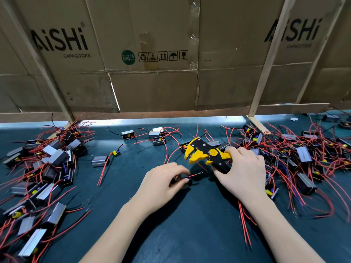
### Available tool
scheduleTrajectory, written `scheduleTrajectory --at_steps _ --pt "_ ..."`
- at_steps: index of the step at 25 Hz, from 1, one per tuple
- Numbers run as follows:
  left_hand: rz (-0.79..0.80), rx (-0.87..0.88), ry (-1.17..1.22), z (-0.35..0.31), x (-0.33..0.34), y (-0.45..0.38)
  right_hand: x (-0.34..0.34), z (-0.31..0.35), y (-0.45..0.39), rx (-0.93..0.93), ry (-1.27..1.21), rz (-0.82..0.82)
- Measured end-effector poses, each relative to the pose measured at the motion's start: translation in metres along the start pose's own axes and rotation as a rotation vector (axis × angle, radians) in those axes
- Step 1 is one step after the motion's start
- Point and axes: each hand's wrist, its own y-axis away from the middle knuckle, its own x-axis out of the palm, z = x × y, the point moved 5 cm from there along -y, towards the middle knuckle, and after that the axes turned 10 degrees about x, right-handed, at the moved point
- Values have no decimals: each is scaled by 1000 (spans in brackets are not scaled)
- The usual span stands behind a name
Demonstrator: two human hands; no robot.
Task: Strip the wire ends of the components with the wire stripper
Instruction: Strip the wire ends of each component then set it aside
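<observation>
Both hands work near the middle of the dark green surface [171,234], forearms reaching in from the bottom edge. On the far left a heap of components [43,168], grey-cased blocks trailing red and black wires, is spread over the surface. Right of it, a few loose components [144,136] lie apart near the back edge, under the cardboard boxes [152,54] printed "AiSHi CAPACITORS" that wall off the far side.

The left hand [163,184] lies palm down with its wrist low, fingers curled around a small dark component [182,182]; the piece is blurred, so its form is hard to make out. From that grip a short red wire [195,175] sticks out to the right, and its tip looks bare, with fine strands showing.

Just beyond the wire end, the wire stripper [206,153], yellow and black, is raised off the surface with its head pointing left and its jaws parted. The right hand [245,171] grips its handles, fingers wrapped over the top and thumb beneath, knuckles up and wrist angled inward. The stripper's head is near the wire tip but apart from it.

On the right a second, wider tangle of components [296,158] and red leads spreads to the edge.
</observation>
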Motion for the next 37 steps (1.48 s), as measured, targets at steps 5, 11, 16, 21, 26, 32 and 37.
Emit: scheduleTrajectory --at_steps 5,11,16,21,26,32,37 --pt "-47 -52 111 2 2 0 0 0 0 -4 -6 -4" --pt "-54 -55 61 2 4 -2 0 0 0 -5 -6 -5" --pt "-89 -63 19 1 1 -2 0 1 0 -6 12 12" --pt "-126 -108 22 2 -3 -2 -4 2 0 -18 58 -53" --pt "-141 -130 17 4 -4 -1 -7 4 1 -47 107 -111" --pt "-147 -141 20 4 -2 -1 -5 5 2 -76 118 -127" --pt "-169 -177 28 5 -4 0 -6 10 3 -124 60 -136"
